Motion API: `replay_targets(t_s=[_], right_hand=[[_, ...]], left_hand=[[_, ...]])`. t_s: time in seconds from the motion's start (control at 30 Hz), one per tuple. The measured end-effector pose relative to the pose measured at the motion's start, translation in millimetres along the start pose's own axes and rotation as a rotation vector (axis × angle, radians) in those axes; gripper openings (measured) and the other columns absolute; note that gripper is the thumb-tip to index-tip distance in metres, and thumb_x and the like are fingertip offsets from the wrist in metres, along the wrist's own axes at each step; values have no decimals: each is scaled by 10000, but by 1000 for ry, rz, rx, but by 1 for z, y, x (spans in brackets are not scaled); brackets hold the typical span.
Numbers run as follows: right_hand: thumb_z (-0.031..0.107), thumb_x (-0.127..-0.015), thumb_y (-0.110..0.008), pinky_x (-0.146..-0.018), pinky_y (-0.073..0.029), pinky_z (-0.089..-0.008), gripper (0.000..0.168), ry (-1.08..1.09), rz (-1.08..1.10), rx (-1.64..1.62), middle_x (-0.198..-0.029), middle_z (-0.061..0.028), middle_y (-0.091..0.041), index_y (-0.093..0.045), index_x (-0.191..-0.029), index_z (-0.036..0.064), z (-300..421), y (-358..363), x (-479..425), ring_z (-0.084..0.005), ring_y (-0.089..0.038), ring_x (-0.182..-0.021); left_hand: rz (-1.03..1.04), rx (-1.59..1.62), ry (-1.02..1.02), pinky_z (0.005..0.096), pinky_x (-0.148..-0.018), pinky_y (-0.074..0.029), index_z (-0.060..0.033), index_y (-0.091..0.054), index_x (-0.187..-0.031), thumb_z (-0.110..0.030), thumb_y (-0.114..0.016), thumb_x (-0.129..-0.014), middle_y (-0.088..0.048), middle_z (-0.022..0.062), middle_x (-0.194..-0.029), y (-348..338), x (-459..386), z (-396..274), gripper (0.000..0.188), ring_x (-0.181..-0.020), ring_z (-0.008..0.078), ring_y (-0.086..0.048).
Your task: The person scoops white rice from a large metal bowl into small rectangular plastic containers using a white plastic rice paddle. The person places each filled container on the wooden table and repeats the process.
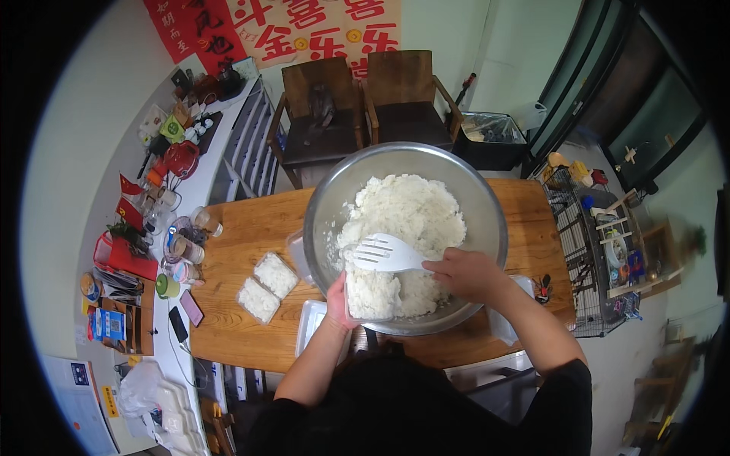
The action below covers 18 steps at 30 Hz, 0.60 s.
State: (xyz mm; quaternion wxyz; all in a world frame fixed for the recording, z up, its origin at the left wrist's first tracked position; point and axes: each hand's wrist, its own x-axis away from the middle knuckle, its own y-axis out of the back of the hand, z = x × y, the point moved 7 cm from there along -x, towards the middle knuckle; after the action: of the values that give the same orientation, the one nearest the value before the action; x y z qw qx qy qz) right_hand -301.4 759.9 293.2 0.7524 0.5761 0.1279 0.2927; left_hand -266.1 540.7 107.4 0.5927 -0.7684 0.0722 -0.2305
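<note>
A large stainless steel bowl stands on the wooden table, with a broad mound of cooked white rice in it. My left hand grips a clear plastic container at the near side of the bowl, over its rim. Rice fills that container. In my right hand is the handle of a white slotted plastic spoon; its slotted head lies at the far end of the container, against the rice. Two more rice-filled plastic containers sit side by side to the left of the bowl.
The wooden table meets a white counter at left, crowded with jars, a phone and a red kettle. Beside my left forearm lies an empty-looking plastic tray. Two wooden chairs stand behind; a wire cage is at right.
</note>
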Motion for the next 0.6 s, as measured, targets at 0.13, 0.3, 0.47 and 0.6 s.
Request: replay_targets(t_s=[0.13, 0.3, 0.47, 0.6], right_hand=[[287, -993, -602, -781, -540, -390, 298, -16, 14, 32, -958, -53, -625, -710, -1269, 256, -12, -4, 4, -267, -655, -881], [285, -1001, -577, -703, -552, -410, 296, 34, -65, 83, -942, -89, -627, -703, -1265, 239, -19, -12, 13, -285, -671, -805], [282, -991, -589, -703, -551, -421, 283, -28, -106, 11, -905, -103, -619, -711, -1241, 229, -14, -24, 31, -295, -666, -801], [244, -957, -623, -708, -553, -425, 271, -42, -137, -29, -895, -107, -617, -726, -1204, 203, -16, -25, 42, -306, -667, -816]], left_hand=[[44, 67, -16, 549, -1159, -371, -14, -403, -1520, -493, -415, -1035, -476, 208, -1523, -4, 5, -2, 682, -1365, 408, -493], [45, 52, -48, 550, -1162, -365, -13, -413, -1515, -494, -445, -1024, -477, 211, -1522, -4, 2, -7, 687, -1374, 409, -483], [23, 64, -86, 548, -1152, -379, -18, -424, -1510, -490, -449, -1024, -493, 202, -1511, -7, 0, -10, 679, -1357, 403, -501], [5, 79, -103, 546, -1132, -404, -38, -444, -1506, -492, -417, -1031, -517, 186, -1496, -12, -1, -12, 658, -1335, 396, -524]])
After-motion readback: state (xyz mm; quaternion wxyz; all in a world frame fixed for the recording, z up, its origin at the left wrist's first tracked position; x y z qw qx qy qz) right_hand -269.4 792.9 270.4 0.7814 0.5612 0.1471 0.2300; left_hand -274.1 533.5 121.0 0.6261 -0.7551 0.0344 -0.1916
